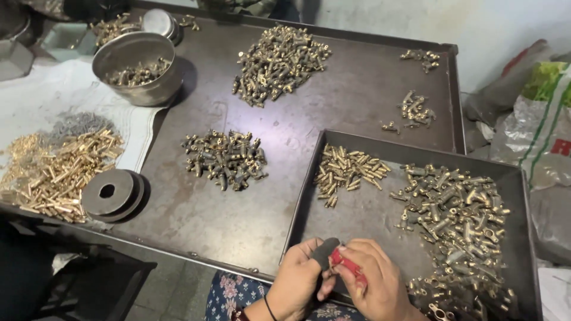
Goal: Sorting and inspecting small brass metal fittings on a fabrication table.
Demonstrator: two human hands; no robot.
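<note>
My left hand and my right hand meet at the front edge of a small dark metal tray. The left hand's thumb wears a dark grey cover and presses against the right hand. Fingers of the right hand are closed on a small red-wrapped piece. Inside the tray lie a small pile of brass pins and a larger heap of brass fittings to the right of my hands.
A large dark tray table carries two heaps of brass fittings. A steel bowl with parts stands at the back left. Round metal discs and loose brass pins lie left. Plastic bags sit at the right.
</note>
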